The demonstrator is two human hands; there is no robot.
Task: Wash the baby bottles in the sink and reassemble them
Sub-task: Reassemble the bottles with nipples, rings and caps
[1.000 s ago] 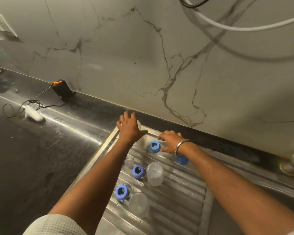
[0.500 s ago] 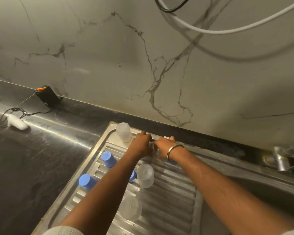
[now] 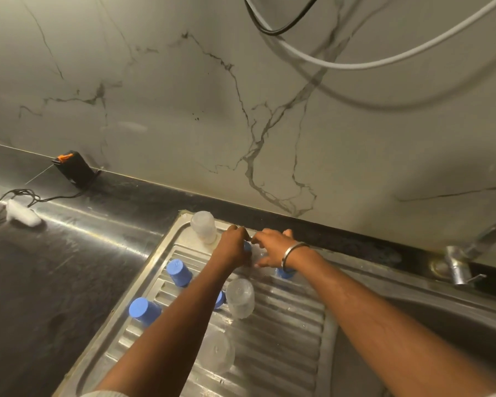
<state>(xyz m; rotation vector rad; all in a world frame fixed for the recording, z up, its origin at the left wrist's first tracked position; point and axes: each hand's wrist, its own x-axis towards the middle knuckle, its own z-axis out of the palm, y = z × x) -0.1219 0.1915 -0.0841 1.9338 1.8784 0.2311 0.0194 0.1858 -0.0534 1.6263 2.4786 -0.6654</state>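
Both hands meet at the back of the ribbed steel drainboard (image 3: pixel 284 339). My left hand (image 3: pixel 233 250) grips a blue ring (image 3: pixel 247 247), mostly hidden under its fingers. My right hand (image 3: pixel 272 247), with a metal bangle on the wrist, holds a small clear part (image 3: pixel 259 255) against it. A clear bottle (image 3: pixel 203 226) stands upside down at the back left corner. Two more clear bottles (image 3: pixel 240 298) (image 3: pixel 218 355) stand inverted nearer me. Two blue caps (image 3: pixel 179 272) (image 3: pixel 143 310) sit at the left, and blue rings (image 3: pixel 284 273) (image 3: pixel 220 300) peek from under my arms.
The sink basin (image 3: pixel 441 325) lies to the right with a steel tap (image 3: pixel 458 265) behind it. On the dark counter at left stand a black and orange device (image 3: pixel 73 167) and a white object (image 3: pixel 22 214) on a black cord. Cables hang across the marble wall.
My left hand left the clear bottle at the back corner and moved right to meet my right hand. The camera view shifted, so two blue caps came into sight at left.
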